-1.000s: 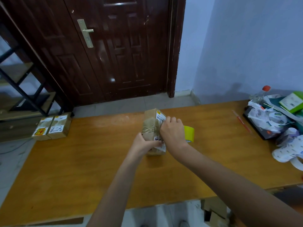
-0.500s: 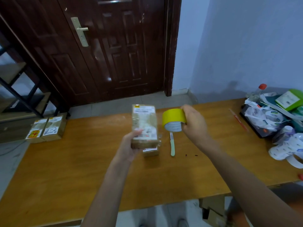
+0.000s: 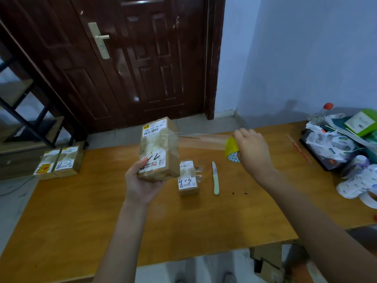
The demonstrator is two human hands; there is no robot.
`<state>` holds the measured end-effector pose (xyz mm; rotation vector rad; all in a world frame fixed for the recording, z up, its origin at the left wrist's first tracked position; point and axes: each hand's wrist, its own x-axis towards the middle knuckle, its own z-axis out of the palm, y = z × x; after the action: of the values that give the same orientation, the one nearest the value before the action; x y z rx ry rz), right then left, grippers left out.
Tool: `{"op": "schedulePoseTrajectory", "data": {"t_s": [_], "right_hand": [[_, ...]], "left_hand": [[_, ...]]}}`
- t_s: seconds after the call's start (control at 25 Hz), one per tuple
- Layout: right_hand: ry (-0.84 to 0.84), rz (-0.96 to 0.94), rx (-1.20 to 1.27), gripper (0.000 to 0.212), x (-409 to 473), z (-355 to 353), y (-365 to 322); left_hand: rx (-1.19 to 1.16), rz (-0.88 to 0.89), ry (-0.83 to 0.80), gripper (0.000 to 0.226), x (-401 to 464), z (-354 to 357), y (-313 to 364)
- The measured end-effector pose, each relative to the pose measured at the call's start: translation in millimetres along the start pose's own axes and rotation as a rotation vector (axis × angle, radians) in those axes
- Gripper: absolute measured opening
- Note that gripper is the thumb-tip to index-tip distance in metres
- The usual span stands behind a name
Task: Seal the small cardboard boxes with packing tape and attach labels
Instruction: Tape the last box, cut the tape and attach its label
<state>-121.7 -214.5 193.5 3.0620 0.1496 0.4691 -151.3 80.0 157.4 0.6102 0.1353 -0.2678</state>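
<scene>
I see the left hand (image 3: 142, 183) grasping the box (image 3: 158, 149) above the worktop (image 3: 102, 221). Right of the box, the right hand (image 3: 252, 150) grasps the tape roll (image 3: 231, 149), tape strip (image 3: 201, 139) taut. Risk: slack would wrinkle it, or it folds onto itself.

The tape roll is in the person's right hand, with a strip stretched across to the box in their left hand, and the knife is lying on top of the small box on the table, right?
Not quite. The knife lies flat on the table, beside the small box, not on top of it; the head view shows this. The rest holds: the right hand grips the tape roll, with a strip stretched across to the box in the left hand.
</scene>
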Motion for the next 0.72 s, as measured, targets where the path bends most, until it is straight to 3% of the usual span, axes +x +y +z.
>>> {"op": "schedulePoseTrajectory", "data": {"t_s": [0.2, 0.36, 0.48, 0.72], "right_hand": [[-0.014, -0.031, 0.040, 0.035, 8, 3, -17], [-0.037, -0.053, 0.087, 0.040, 9, 6, -32], [-0.057, -0.045, 0.115, 0.037, 8, 11, -42], [-0.052, -0.023, 0.124, 0.035, 4, 12, -46]], "left_hand": [[-0.133, 0.023, -0.035, 0.034, -2, 3, -8], [-0.251, -0.017, -0.114, 0.056, -3, 7, -13], [-0.284, -0.072, -0.139, 0.054, 0, 7, -13], [-0.517, -0.077, 0.046, 0.058, 3, 1, -22]]}}
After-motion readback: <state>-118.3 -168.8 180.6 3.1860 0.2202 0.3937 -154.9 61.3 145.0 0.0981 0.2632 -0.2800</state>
